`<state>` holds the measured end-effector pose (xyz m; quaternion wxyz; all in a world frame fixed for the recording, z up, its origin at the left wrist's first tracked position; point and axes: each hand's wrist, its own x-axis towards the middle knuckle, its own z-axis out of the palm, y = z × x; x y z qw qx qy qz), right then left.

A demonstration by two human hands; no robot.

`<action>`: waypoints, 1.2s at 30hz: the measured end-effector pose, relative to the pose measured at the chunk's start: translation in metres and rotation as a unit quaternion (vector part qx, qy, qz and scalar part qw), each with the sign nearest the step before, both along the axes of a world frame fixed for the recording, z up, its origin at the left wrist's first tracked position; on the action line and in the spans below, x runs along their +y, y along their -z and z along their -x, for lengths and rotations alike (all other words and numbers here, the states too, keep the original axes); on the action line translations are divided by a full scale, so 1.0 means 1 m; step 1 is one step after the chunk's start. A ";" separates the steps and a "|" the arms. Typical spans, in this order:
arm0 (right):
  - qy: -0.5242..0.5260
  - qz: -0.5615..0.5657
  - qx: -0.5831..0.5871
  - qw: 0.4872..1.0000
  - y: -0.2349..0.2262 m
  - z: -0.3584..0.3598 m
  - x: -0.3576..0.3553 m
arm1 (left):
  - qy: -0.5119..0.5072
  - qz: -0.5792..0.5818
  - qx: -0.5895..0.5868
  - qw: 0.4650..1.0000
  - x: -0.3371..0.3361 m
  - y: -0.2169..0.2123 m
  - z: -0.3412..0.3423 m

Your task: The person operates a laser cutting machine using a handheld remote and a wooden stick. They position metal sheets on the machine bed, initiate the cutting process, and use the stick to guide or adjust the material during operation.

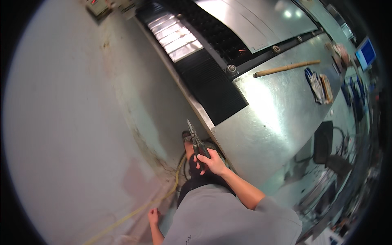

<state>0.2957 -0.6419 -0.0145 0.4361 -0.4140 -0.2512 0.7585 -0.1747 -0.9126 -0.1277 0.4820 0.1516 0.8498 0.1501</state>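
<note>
My right hand (209, 161) is closed around the dark handles of pliers (193, 137). Their long, pointed metal jaws aim away from me, above my foot and beside the left edge of the metal table (245, 143). Whether the jaws touch each other is too fine to tell. My left hand (153, 215) hangs low at my left side, fingers curled in, with nothing visible in it. It is near the wall and the yellow hose (178, 177), touching neither.
A black ribbed cover (210, 87) runs along the machine bed, where a large metal sheet (261, 22) lies. On the table are a wooden stick (286, 68) and work gloves (315, 85). A chair (324, 143) stands beyond, right. The pale wall (69, 122) borders the walkway.
</note>
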 end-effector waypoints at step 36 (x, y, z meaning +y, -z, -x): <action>0.574 0.215 -0.038 0.790 -0.063 -0.003 0.397 | 0.766 -0.466 -0.042 0.441 1.232 -0.157 -0.651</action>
